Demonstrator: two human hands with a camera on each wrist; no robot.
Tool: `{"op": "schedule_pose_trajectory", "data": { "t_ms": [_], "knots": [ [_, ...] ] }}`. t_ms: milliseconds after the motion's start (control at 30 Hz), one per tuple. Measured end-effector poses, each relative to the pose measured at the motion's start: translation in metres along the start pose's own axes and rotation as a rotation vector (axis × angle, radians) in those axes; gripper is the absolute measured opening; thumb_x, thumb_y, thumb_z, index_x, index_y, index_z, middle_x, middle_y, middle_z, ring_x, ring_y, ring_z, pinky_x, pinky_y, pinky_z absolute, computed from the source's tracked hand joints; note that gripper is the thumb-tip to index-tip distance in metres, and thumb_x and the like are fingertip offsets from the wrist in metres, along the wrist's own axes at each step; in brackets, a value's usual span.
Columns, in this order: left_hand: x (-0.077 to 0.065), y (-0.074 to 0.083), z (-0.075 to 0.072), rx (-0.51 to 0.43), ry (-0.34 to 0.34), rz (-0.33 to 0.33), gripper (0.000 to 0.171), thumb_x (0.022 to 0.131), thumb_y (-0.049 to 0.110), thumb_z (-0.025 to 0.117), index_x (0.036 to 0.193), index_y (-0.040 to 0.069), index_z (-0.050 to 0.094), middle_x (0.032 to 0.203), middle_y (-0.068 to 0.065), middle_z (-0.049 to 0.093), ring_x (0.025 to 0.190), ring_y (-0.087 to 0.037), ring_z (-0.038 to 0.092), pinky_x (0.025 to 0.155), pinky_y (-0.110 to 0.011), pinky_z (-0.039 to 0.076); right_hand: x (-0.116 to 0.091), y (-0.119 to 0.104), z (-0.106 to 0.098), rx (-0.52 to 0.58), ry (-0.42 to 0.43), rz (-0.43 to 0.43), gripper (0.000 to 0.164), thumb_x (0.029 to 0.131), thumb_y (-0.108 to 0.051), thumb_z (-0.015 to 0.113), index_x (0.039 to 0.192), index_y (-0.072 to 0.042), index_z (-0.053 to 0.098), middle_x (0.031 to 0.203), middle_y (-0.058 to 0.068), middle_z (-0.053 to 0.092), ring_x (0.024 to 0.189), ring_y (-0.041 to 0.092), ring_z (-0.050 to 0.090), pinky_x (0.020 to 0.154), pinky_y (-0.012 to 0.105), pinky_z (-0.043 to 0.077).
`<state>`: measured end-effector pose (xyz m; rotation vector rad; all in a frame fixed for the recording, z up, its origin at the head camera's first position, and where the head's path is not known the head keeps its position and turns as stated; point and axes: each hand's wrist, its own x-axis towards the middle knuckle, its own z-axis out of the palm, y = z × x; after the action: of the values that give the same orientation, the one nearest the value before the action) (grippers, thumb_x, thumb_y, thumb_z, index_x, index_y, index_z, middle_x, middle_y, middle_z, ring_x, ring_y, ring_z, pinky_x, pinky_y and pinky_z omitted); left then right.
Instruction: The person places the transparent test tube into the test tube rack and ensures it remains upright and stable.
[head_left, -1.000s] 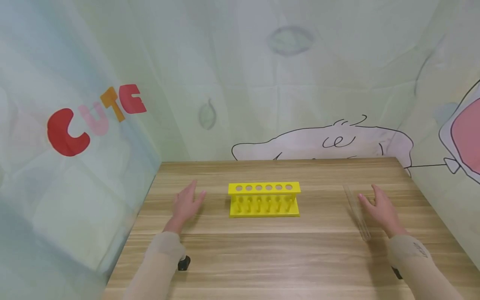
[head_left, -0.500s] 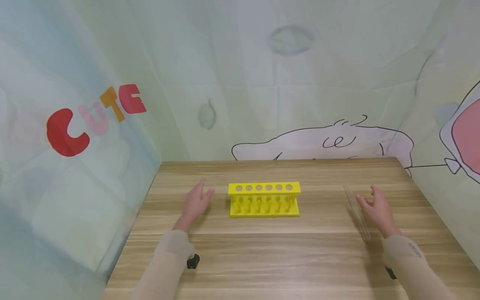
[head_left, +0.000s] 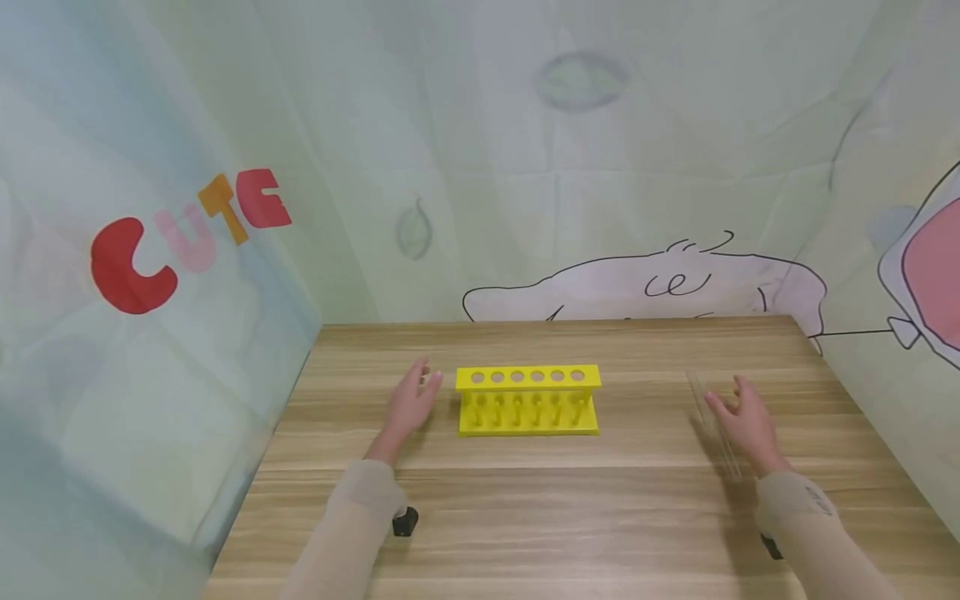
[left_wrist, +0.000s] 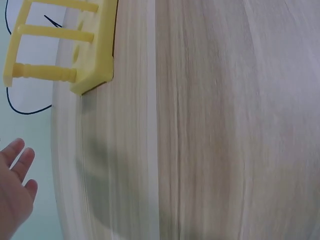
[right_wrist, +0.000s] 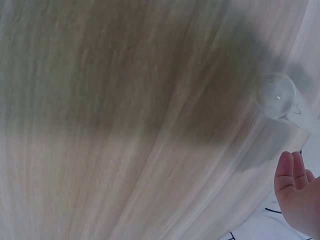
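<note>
A yellow test tube rack (head_left: 528,402) stands near the table's middle, with a row of round holes along its top bar and pegs below. Just left of it is my left hand (head_left: 411,402), fingers spread and holding nothing; the left wrist view shows the rack's end (left_wrist: 92,65) beyond the fingers (left_wrist: 22,162). On the right, a clear glass test tube (head_left: 712,423) lies on the table, its rounded-rim end (right_wrist: 276,95) seen in the right wrist view. My right hand (head_left: 748,421) hovers over the tube's right side, thumb reaching across it, fingers relaxed and not gripping.
The wood-grain table (head_left: 525,517) reaches back to a printed cloth (head_left: 495,167) that hangs behind it and along both sides. Black wrist cameras (head_left: 405,522) sit under the sleeves.
My left hand has moved right, toward the rack. My right hand has shifted slightly left, closer over the test tube. Rack and tube have stayed in place.
</note>
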<state>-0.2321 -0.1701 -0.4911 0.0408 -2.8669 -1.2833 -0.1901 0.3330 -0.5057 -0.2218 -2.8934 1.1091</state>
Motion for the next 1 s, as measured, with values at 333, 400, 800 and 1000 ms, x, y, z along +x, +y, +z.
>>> {"op": "schedule_pose_trajectory", "data": {
  "t_ms": [333, 400, 800, 1000],
  "knots": [
    [0.004, 0.009, 0.015, -0.093, 0.008, -0.007, 0.057, 0.091, 0.048, 0.035, 0.137, 0.014, 0.028, 0.129, -0.012, 0.047, 0.116, -0.028, 0.047, 0.096, -0.044, 0.039, -0.001, -0.004, 0.006, -0.010, 0.002, 0.038, 0.075, 0.091, -0.043, 0.039, 0.137, 0.007, 0.008, 0.127, 0.039, 0.028, 0.108, 0.051, 0.041, 0.088, 0.063, 0.032],
    [0.004, 0.011, 0.018, -0.105, 0.008, -0.011, 0.061, 0.090, 0.053, 0.033, 0.137, 0.015, 0.028, 0.128, -0.011, 0.047, 0.116, -0.028, 0.047, 0.096, -0.044, 0.039, -0.001, -0.004, 0.008, -0.013, 0.007, 0.053, 0.075, 0.091, -0.043, 0.039, 0.137, 0.007, 0.009, 0.125, 0.039, 0.031, 0.107, 0.050, 0.042, 0.087, 0.062, 0.034],
    [0.003, 0.014, 0.030, -0.141, 0.021, -0.032, 0.057, 0.092, 0.047, 0.033, 0.138, 0.013, 0.028, 0.129, -0.013, 0.048, 0.115, -0.030, 0.046, 0.096, -0.046, 0.038, 0.001, -0.001, 0.014, -0.019, -0.040, 0.076, 0.075, 0.091, -0.046, 0.038, 0.136, 0.008, 0.013, 0.118, 0.038, 0.041, 0.104, 0.049, 0.043, 0.085, 0.058, 0.037],
    [0.002, 0.015, 0.035, -0.143, 0.035, -0.027, 0.056, 0.093, 0.046, 0.032, 0.137, 0.011, 0.030, 0.128, -0.015, 0.048, 0.115, -0.030, 0.047, 0.096, -0.045, 0.039, 0.002, 0.000, 0.016, -0.045, -0.057, 0.079, 0.075, 0.090, -0.046, 0.039, 0.134, 0.011, 0.016, 0.113, 0.037, 0.045, 0.100, 0.046, 0.047, 0.079, 0.054, 0.041]
  ]
}}
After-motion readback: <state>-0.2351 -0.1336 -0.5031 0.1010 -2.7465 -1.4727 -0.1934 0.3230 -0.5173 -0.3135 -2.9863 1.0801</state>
